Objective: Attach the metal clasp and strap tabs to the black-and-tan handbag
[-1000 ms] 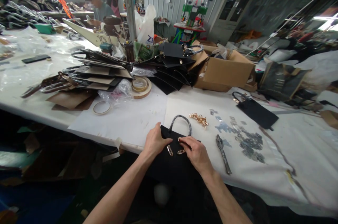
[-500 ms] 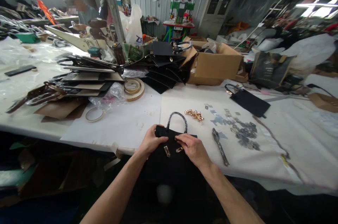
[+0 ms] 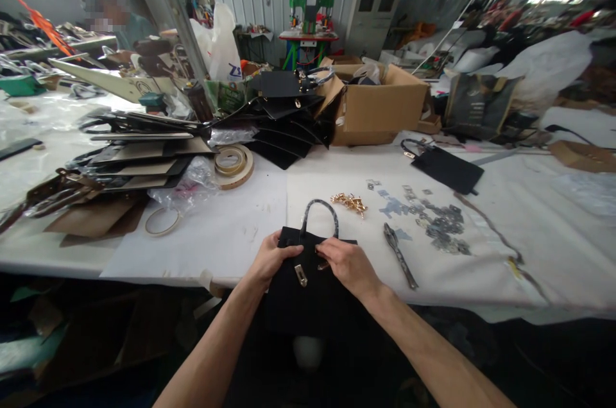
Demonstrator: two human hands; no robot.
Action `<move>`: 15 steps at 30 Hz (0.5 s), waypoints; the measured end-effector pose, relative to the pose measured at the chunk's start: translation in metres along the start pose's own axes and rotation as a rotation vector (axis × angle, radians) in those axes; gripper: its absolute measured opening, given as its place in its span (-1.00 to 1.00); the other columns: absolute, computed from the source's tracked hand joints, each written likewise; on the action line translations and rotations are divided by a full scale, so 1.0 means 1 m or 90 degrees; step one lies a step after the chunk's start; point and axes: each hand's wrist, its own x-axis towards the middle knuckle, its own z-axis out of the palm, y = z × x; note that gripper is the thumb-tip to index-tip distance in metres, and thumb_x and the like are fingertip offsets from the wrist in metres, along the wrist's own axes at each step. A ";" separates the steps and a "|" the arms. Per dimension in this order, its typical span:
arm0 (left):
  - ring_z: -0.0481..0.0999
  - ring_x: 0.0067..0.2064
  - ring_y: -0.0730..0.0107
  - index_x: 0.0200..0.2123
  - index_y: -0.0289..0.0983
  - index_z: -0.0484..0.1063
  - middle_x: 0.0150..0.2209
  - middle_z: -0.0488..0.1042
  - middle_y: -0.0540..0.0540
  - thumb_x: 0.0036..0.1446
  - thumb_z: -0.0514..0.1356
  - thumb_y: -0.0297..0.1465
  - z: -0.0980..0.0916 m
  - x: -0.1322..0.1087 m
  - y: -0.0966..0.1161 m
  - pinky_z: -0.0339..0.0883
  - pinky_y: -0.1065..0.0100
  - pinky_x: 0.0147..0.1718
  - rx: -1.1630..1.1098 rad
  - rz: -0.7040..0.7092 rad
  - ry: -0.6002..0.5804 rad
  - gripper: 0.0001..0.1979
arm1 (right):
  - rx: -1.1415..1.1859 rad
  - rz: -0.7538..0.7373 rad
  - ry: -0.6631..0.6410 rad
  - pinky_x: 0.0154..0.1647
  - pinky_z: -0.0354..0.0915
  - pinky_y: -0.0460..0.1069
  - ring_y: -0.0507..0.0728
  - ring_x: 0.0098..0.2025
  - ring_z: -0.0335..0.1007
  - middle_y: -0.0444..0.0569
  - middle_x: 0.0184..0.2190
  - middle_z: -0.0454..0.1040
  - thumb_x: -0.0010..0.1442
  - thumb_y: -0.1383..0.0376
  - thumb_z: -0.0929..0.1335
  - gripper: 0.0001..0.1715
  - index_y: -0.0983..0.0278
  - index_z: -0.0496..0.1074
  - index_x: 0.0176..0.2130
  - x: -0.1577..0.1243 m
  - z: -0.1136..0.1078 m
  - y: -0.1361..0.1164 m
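A small black handbag [image 3: 308, 296] with a curved handle [image 3: 319, 215] lies at the near edge of the white table [image 3: 231, 228], hanging partly over it. My left hand [image 3: 269, 258] grips the bag's upper left edge, fingers curled over it. My right hand [image 3: 347, 265] presses on the bag's front and pinches a gold metal clasp piece [image 3: 323, 263]. A second gold clasp piece [image 3: 301, 274] sits on the bag between my hands.
Pliers [image 3: 399, 255] lie right of the bag, a pile of gold fittings [image 3: 350, 201] beyond it, and several small grey metal plates [image 3: 440, 228] further right. Tape rolls [image 3: 232, 164], stacked bag panels [image 3: 144, 151], a cardboard box [image 3: 380, 106] and another black bag [image 3: 445, 167] lie behind. Two people work at far left.
The view has shifted so the bag sits slightly higher. My hands have closed in on the clasp, and the right hand now covers most of the gold piece that it holds.
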 end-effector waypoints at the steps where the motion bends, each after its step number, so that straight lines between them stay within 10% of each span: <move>1: 0.60 -0.33 0.34 -0.17 -0.33 0.56 -0.32 0.65 -0.08 -0.17 0.50 -0.39 0.000 0.000 0.000 0.45 0.37 -0.27 0.003 0.004 -0.003 -0.58 | -0.027 -0.004 -0.002 -0.16 0.51 -0.02 0.13 -0.18 0.60 -0.03 -0.18 0.63 0.44 0.39 0.28 -0.71 0.23 0.61 -0.06 -0.001 0.001 -0.002; 8: 0.57 -0.35 0.34 -0.23 -0.31 0.57 -0.35 0.64 -0.04 -0.17 0.48 -0.37 0.001 -0.001 0.001 0.43 0.35 -0.27 0.054 0.040 0.013 -0.63 | -0.101 -0.014 0.014 0.04 0.56 0.12 0.26 -0.01 0.54 0.13 -0.01 0.56 0.31 0.57 0.26 -0.48 0.33 0.50 0.17 -0.012 0.018 -0.009; 15: 0.63 -0.12 0.18 0.10 -0.29 0.48 -0.12 0.65 -0.13 -0.07 0.48 -0.28 -0.003 -0.004 -0.009 0.46 0.23 -0.04 0.109 0.108 0.054 -0.37 | 0.428 0.220 0.203 -0.07 0.64 0.07 0.15 -0.13 0.62 0.10 0.07 0.54 0.32 0.25 0.39 -0.45 0.20 0.34 0.26 -0.024 0.022 -0.004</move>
